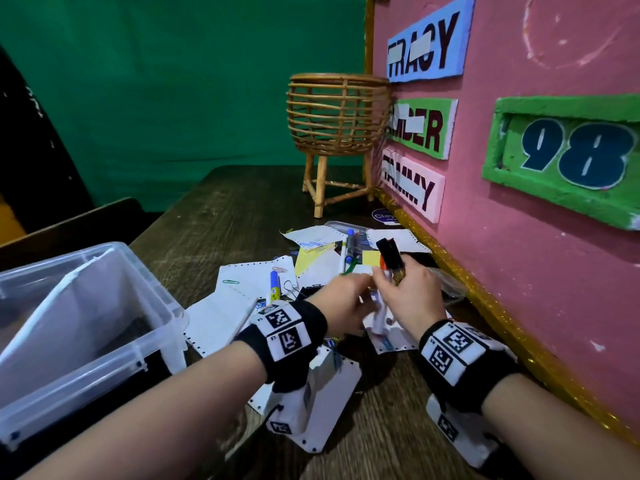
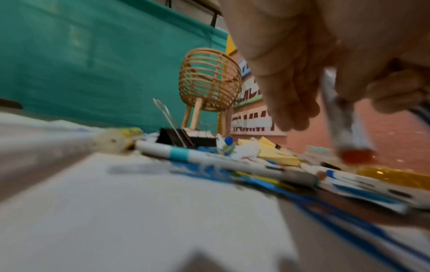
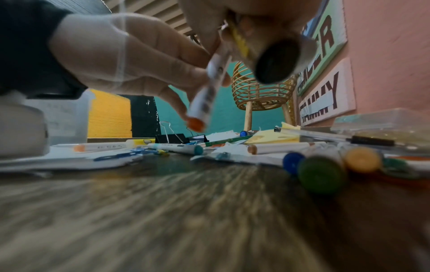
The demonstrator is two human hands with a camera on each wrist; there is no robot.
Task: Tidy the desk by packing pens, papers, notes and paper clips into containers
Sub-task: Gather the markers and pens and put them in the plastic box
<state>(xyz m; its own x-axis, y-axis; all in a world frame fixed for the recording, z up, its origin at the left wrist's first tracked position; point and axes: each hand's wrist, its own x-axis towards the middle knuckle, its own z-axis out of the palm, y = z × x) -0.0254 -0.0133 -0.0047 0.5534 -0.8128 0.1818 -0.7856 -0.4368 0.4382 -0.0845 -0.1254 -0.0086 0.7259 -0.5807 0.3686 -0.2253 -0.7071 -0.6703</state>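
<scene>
My right hand (image 1: 398, 285) grips a bundle of pens topped by a black marker (image 1: 389, 258), whose black end faces the right wrist camera (image 3: 277, 62). My left hand (image 1: 360, 289) pinches a white marker with an orange cap (image 3: 204, 95) (image 2: 344, 121), and that marker's upper end reaches up to the right hand. Below them lie scattered papers (image 1: 235, 292), a blue pen (image 1: 274, 289), a blue-capped pen (image 1: 348, 247), yellow notes (image 1: 370, 258), paper clips (image 1: 231, 282), black binder clips (image 3: 172, 138) and several capped markers (image 3: 321, 173). A clear plastic bin (image 1: 162, 296) stands at the left.
A wicker basket on legs (image 1: 336, 116) stands at the back beside the pink board (image 1: 519, 237), which walls off the desk's right side. A small clear box (image 3: 384, 119) lies against the board. The dark wooden desk (image 1: 381, 427) shows bare in front of the clutter.
</scene>
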